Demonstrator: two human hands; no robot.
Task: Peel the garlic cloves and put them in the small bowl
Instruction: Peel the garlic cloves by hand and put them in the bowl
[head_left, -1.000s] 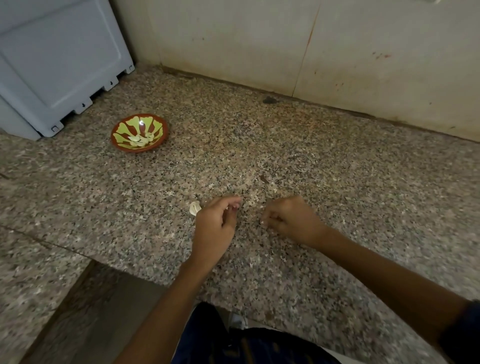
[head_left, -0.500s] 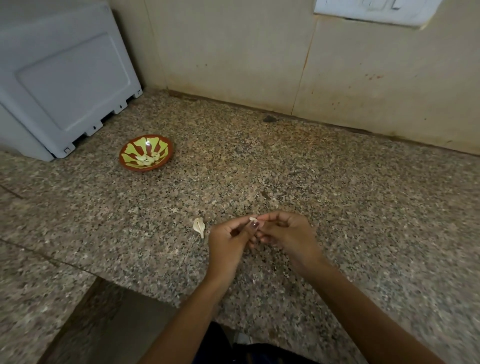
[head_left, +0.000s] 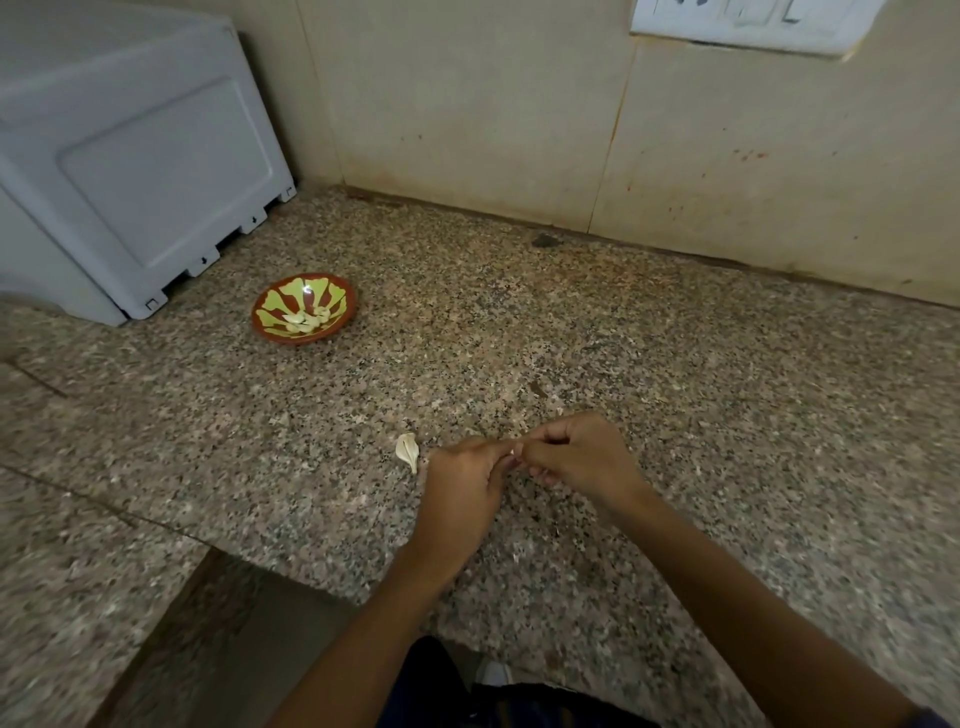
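My left hand (head_left: 465, 480) and my right hand (head_left: 576, 454) meet fingertip to fingertip just above the granite counter. Between them they pinch a small garlic clove (head_left: 513, 453), of which only a pale sliver shows. A loose garlic clove (head_left: 408, 449), white with its skin on, lies on the counter just left of my left hand. The small bowl (head_left: 270, 330), brown with a yellow-green petal pattern, stands at the back left and holds several pale peeled cloves (head_left: 306, 321).
A pale grey appliance (head_left: 130, 171) stands at the back left, close to the bowl. The tiled wall (head_left: 571, 130) runs along the back, with a white switch plate (head_left: 748, 23) at the top right. The counter's front edge (head_left: 311, 577) steps down near me.
My hands were apart on the counter a second ago; they have come together and now pinch a clove between them. The camera has tilted up, showing more of the wall.
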